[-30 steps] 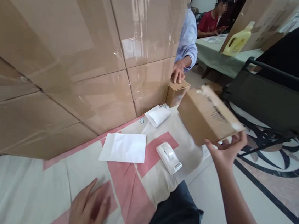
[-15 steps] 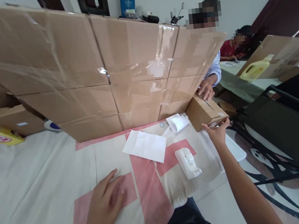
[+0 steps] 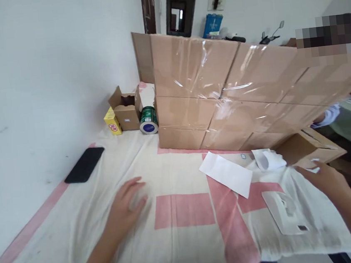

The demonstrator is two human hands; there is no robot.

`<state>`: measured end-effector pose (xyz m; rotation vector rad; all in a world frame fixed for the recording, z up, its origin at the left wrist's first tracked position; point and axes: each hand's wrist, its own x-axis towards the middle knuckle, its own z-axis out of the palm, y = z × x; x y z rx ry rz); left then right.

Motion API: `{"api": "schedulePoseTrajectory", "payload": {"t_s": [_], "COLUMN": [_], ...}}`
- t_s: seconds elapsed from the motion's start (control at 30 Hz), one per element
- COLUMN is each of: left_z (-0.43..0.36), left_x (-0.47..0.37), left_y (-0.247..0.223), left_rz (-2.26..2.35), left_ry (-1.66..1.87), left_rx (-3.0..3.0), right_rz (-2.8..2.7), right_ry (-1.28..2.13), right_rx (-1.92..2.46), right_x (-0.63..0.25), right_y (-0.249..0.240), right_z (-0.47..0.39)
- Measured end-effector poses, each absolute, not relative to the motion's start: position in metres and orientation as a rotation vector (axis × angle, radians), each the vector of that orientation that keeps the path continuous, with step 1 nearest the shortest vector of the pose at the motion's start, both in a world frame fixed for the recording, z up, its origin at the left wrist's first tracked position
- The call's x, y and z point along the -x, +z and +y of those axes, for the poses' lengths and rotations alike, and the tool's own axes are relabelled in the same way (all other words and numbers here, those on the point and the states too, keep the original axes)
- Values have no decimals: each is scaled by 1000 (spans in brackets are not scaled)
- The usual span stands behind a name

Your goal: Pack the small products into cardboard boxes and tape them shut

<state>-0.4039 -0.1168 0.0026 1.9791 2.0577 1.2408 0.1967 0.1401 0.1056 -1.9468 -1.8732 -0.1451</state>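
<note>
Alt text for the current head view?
A person's right hand is at a cardboard box, grip unclear; the left hand is open and empty over a pink-and-white cloth. Between the hands lie white paper and a tape dispenser, with a taped cardboard wall behind.

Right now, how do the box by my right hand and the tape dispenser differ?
The box is brown cardboard; the tape dispenser is white. The box is bigger, the tape dispenser smaller. Your right hand is at the box; no hand touches the tape dispenser. Both are on your right.

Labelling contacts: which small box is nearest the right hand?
The cardboard box beside the right hand; the flaps-up box and yellow box stand far left.
</note>
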Motion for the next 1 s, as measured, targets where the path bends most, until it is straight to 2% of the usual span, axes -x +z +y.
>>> {"api": "schedulePoseTrajectory", "payload": {"t_s": [0.03,0.1,0.2,0.27,0.33,0.43,0.57,0.77,1.0], "left_z": [-108,-78,-11,36,74,107,121,128,106], "left_x": [431,481,536,558,574,591,606,612,615], "left_y": [2,5,16,21,19,4,-21,-31,-14], "left_rz": [2130,2295,2396,2366,2333,2260,2121,2038,2039], "left_ry": [1278,1356,1488,1588,1709,1912,2059,2064,2362], "left_rx": [-1870,-1608,-1211,-1182,-1111,-952,-892,-958,-866], "right_rz": [-1865,-1974,-2221,-2428,-2579,-2693,-2525,-2436,-2332], "right_ry": [-99,103,330,454,505,497,472,570,866], "right_rx": [2027,1919,1430,1047,860,807,991,1118,831], "right_x": [-170,-97,44,142,234,355,471,525,504], "right_y": [108,111,114,116,118,118,117,105,109], "right_z": [139,131,110,95,88,104,158,211,199]}}
